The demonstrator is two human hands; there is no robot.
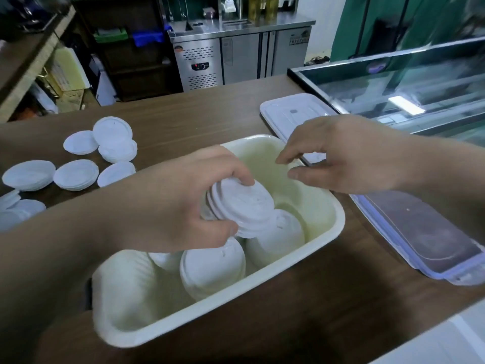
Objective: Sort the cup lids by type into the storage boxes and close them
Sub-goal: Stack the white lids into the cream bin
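- A brown wood-grain counter fills the foreground.
- Behind it stands a stainless steel fridge with vent slots and a steel top.
- Dark shelving stands left of the fridge, with green and blue items on it.
- A wooden shelf slants along the far left.
- A glass display case at right reflects a bright light.
- Green panels rise behind the case.

Pale cream, yellowish inside, for the storage box. Plain white for the stack of lids over the storage box, the nested lids inside it and the loose lids left of it. Dark brown wood grain on the counter beneath it. Right of the storage box, a clear box lid edged in pale lilac-blue; beyond the storage box, a white box lid and a silver-grey steel cabinet.
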